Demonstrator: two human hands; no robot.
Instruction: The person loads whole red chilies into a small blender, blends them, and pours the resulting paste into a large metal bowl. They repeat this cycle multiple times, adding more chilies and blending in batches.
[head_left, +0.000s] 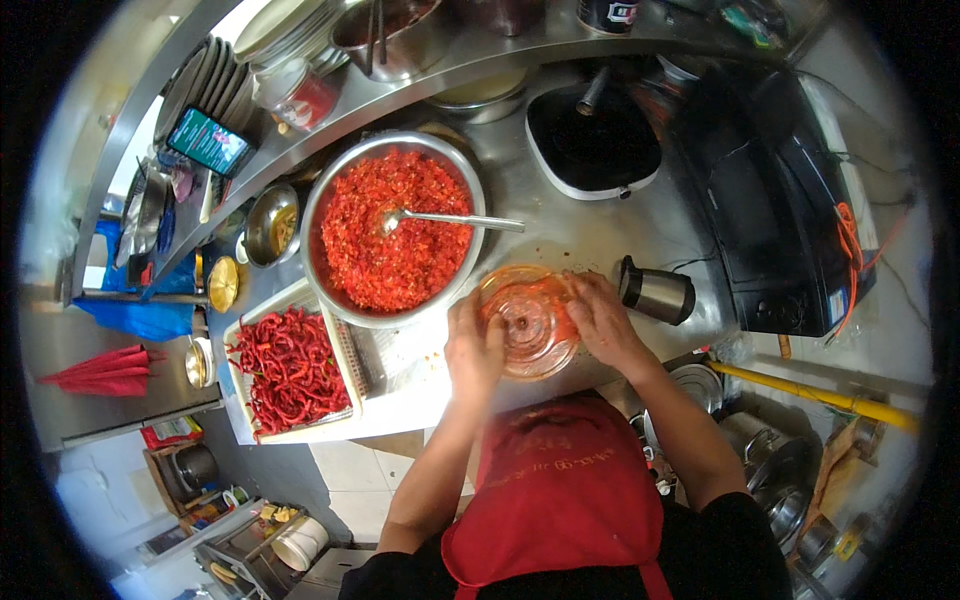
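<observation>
Both my hands are on a clear, ribbed round container (529, 322), smeared with red inside, at the near edge of the steel counter. My left hand (476, 345) rests against its left side, and my right hand (604, 322) is on its upper right rim. Beyond and to the left stands a large steel bowl (310, 255) of chopped red chili, with a metal spoon (469, 220) lying in it, its handle over the rim. Left of my hands, whole dried-looking red chilies (289, 367) fill a cream plastic basket (347, 367).
Right of my hands lies a steel cup-like appliance part (656, 292). Farther off are a black-topped cooker (592, 142) and a large black machine (772, 225). A steel shelf (442, 64) with plates and a phone (208, 141) overhangs the back. A yellow pipe (810, 394) runs at right.
</observation>
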